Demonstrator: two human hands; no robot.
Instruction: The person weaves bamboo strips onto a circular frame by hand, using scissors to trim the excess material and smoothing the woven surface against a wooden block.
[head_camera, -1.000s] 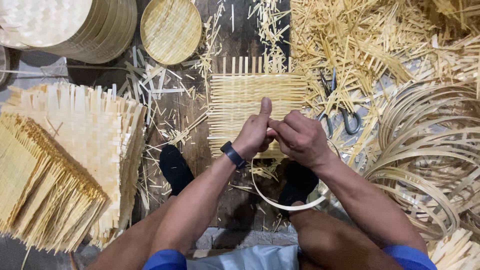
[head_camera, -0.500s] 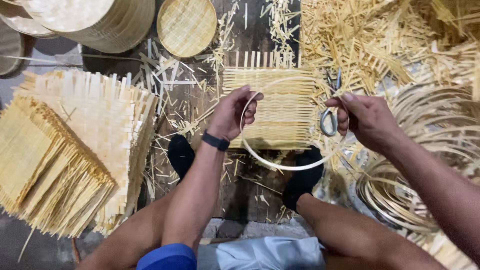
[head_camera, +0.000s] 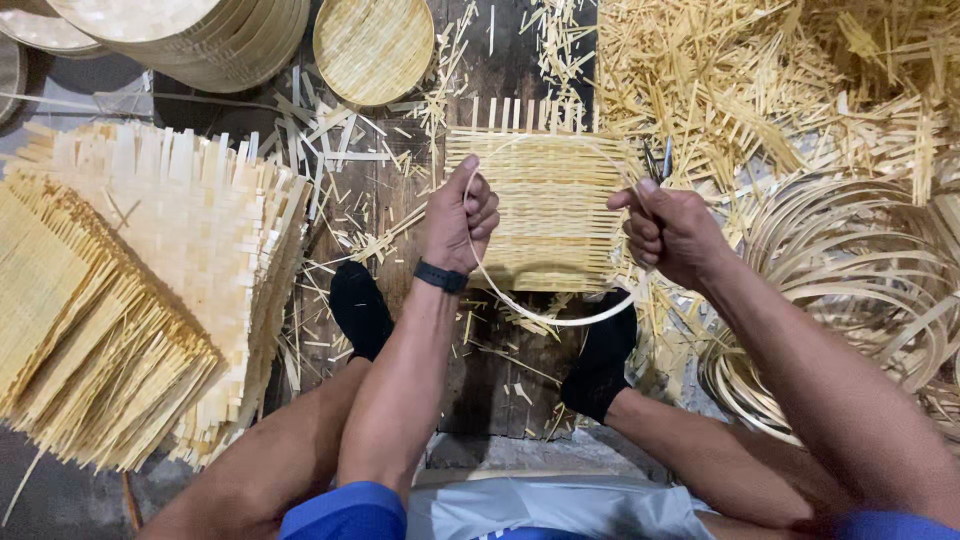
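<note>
Bamboo hoop (head_camera: 545, 318) gripped closed-fisted by left hand (head_camera: 458, 222) and right hand (head_camera: 672, 232) at frame centre, spread over woven mat (head_camera: 545, 205); ring-fitting step, requiring alignment with mat edges.

Around you, a floor full of bamboo stock and offcuts.

To your left lies a tall pile of square woven mats (head_camera: 140, 300); above it stands a stack of round trays (head_camera: 190, 35), with a single round woven tray (head_camera: 373, 45) beside it. A heap of cut slivers (head_camera: 760, 90) fills the upper right, and coiled bamboo hoops (head_camera: 860, 280) lie below it.
</note>
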